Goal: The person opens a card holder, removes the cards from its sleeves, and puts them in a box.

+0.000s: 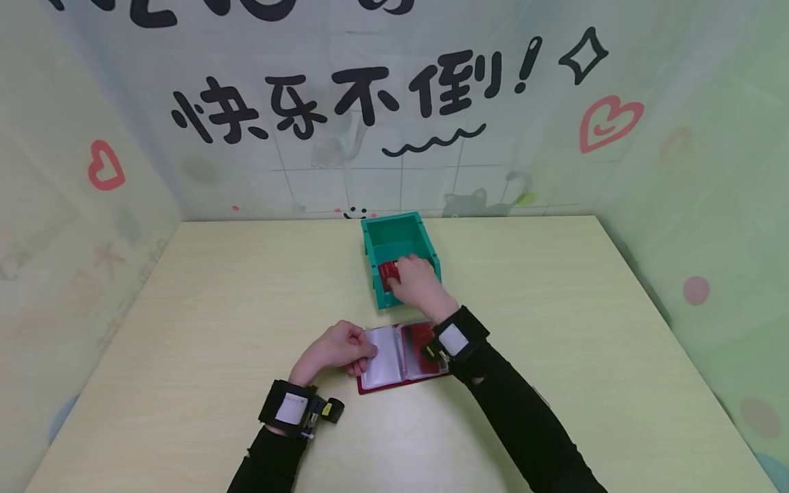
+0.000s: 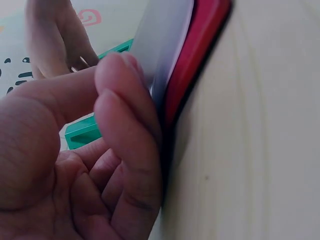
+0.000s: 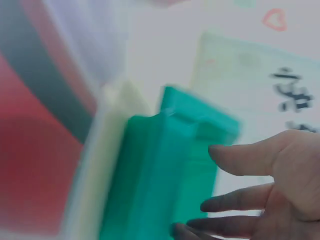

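A small card holder (image 1: 383, 356) with a red cover and clear plastic sleeves lies spread on the table. At its left edge my left hand (image 1: 335, 349) pinches the sleeve side between thumb and curled fingers; in the left wrist view the fingertips (image 2: 117, 75) meet beside the lifted clear pages. A red card (image 1: 422, 342) shows in the right-hand sleeve, partly under my right wrist. My right hand (image 1: 419, 284) reaches over the near end of a green bin (image 1: 397, 233), beside a red item (image 1: 388, 274) in it. Thumb and fingers are spread apart in the right wrist view.
The pale wooden table (image 1: 246, 294) extends on both sides of the bin and card holder. Behind it stands a printed backdrop (image 1: 345, 164) with black lettering, and similar printed sheets (image 1: 696, 226) flank the sides.
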Demonstrator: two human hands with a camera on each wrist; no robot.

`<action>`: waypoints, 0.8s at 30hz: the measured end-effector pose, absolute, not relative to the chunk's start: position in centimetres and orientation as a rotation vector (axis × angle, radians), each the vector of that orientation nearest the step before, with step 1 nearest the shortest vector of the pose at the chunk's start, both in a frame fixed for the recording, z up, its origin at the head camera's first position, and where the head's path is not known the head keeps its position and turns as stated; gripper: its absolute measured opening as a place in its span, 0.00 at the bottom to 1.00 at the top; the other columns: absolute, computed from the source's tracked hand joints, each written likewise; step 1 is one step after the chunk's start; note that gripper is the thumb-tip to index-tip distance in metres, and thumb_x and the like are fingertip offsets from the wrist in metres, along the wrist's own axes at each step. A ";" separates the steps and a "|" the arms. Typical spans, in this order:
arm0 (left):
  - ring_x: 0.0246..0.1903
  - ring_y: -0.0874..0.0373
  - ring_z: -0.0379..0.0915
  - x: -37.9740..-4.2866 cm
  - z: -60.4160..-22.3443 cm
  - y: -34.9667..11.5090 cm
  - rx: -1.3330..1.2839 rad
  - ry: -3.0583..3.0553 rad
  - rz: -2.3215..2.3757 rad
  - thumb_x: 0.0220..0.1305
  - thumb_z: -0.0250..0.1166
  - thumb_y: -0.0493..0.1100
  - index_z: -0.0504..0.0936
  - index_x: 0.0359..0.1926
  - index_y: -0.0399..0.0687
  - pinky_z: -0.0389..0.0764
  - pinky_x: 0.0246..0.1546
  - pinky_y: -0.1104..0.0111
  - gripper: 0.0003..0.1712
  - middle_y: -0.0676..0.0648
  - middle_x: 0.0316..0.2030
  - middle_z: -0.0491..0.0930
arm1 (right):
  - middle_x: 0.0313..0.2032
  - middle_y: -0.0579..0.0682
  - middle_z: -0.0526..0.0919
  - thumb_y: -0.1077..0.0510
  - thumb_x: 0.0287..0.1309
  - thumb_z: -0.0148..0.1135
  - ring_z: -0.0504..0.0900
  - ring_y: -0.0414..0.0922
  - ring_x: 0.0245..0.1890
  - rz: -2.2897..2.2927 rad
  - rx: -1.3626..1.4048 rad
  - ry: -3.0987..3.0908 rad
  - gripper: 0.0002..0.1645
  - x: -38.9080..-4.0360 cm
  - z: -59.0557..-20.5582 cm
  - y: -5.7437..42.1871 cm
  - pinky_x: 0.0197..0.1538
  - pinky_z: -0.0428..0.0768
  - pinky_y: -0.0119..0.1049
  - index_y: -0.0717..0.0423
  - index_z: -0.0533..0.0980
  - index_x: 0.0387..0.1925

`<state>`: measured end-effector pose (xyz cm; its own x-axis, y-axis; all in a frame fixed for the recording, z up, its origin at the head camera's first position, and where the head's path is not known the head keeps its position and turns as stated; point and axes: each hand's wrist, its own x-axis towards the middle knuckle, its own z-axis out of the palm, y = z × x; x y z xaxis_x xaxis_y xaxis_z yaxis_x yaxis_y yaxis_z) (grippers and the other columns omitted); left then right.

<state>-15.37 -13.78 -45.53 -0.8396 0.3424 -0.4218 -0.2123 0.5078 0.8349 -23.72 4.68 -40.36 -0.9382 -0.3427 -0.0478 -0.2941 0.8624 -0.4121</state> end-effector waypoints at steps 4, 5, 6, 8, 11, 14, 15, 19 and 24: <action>0.15 0.62 0.74 -15.4 -45.6 -13.7 0.109 2.211 1.319 0.67 0.65 0.41 0.78 0.27 0.40 0.80 0.22 0.72 0.12 0.51 0.17 0.79 | 0.58 0.63 0.80 0.54 0.66 0.65 0.80 0.58 0.59 -0.775 -0.538 2.926 0.28 -20.5 -39.9 6.6 0.60 0.82 0.50 0.67 0.74 0.61; 0.15 0.62 0.74 -15.4 -45.6 -13.6 0.107 2.215 1.316 0.67 0.65 0.41 0.78 0.27 0.40 0.80 0.22 0.73 0.12 0.51 0.16 0.79 | 0.60 0.63 0.80 0.54 0.66 0.65 0.80 0.58 0.60 -0.811 -0.540 2.919 0.29 -19.7 -40.0 7.2 0.60 0.82 0.51 0.66 0.73 0.63; 0.15 0.62 0.74 -15.4 -45.6 -13.6 0.103 2.221 1.314 0.67 0.66 0.41 0.78 0.27 0.40 0.80 0.21 0.72 0.12 0.51 0.16 0.79 | 0.60 0.63 0.80 0.54 0.66 0.65 0.80 0.58 0.59 -0.851 -0.544 2.904 0.30 -19.0 -40.1 7.7 0.58 0.83 0.50 0.65 0.73 0.63; 0.15 0.62 0.74 -15.4 -45.6 -13.5 0.080 2.234 1.307 0.67 0.66 0.41 0.78 0.26 0.41 0.79 0.21 0.73 0.12 0.50 0.16 0.79 | 0.57 0.62 0.81 0.55 0.65 0.66 0.82 0.56 0.53 -0.924 -0.550 2.871 0.28 -17.8 -40.6 8.7 0.52 0.86 0.47 0.65 0.75 0.62; 0.15 0.61 0.74 -15.2 -45.5 -13.2 0.027 2.288 1.287 0.65 0.68 0.41 0.78 0.27 0.41 0.78 0.20 0.73 0.11 0.49 0.17 0.79 | 0.50 0.59 0.84 0.58 0.63 0.67 0.82 0.48 0.41 -1.011 -0.596 2.828 0.24 -16.5 -41.7 9.9 0.41 0.86 0.38 0.63 0.78 0.58; 0.19 0.59 0.74 -15.1 -45.3 -12.8 -0.030 2.430 1.210 0.60 0.72 0.43 0.78 0.36 0.41 0.76 0.23 0.72 0.13 0.47 0.21 0.78 | 0.43 0.55 0.85 0.58 0.62 0.68 0.81 0.43 0.37 -1.051 -0.637 2.798 0.20 -15.8 -43.1 10.5 0.39 0.83 0.33 0.62 0.81 0.54; 0.22 0.58 0.73 -15.1 -45.1 -12.6 -0.042 2.482 1.180 0.59 0.74 0.43 0.78 0.41 0.41 0.75 0.24 0.72 0.16 0.46 0.23 0.78 | 0.43 0.54 0.85 0.59 0.61 0.69 0.80 0.42 0.37 -1.059 -0.637 2.798 0.19 -15.6 -43.5 10.6 0.40 0.83 0.31 0.61 0.81 0.53; 0.31 0.54 0.70 -14.7 -44.4 -11.7 -0.021 2.667 1.073 0.54 0.76 0.42 0.72 0.56 0.41 0.71 0.29 0.69 0.31 0.44 0.31 0.75 | 0.42 0.55 0.83 0.60 0.60 0.70 0.78 0.43 0.37 -1.068 -0.600 2.836 0.20 -15.3 -44.9 10.7 0.39 0.81 0.31 0.62 0.82 0.53; 0.39 0.52 0.70 -14.2 -44.1 -10.5 0.211 2.767 1.048 0.56 0.70 0.31 0.74 0.58 0.40 0.76 0.38 0.64 0.28 0.42 0.41 0.75 | 0.44 0.57 0.77 0.59 0.60 0.70 0.73 0.43 0.38 -1.071 -0.520 2.809 0.26 -15.6 -45.6 11.2 0.36 0.75 0.29 0.65 0.78 0.59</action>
